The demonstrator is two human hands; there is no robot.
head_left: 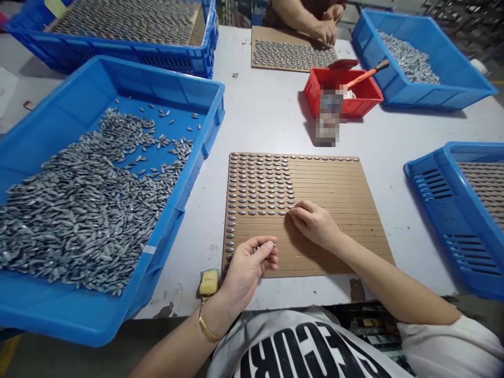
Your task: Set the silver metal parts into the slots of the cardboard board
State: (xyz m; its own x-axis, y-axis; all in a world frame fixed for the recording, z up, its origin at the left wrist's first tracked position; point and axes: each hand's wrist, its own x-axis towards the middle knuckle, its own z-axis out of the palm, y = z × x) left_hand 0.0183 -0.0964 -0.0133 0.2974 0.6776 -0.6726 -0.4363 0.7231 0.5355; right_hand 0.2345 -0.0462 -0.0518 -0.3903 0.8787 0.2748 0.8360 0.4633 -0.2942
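Observation:
A sheet of grooved cardboard lies on the table before me. Rows of small grey spindle-shaped pieces cover its upper left part, with a single line along the top edge and another down the left edge. My right hand is closed in a pinch at the right end of the lowest longer row, on a piece mostly hidden by the fingertips. Lower left, over the cardboard, my left hand is curled palm up around several of the same pieces; one tip shows by the thumb.
To the left stands a large blue tray heaped with loose pieces. Blue crates with filled boards sit behind it; another blue basket is at right. A red bin holds an orange-handled tool. Across the table, a person's hands work at another board.

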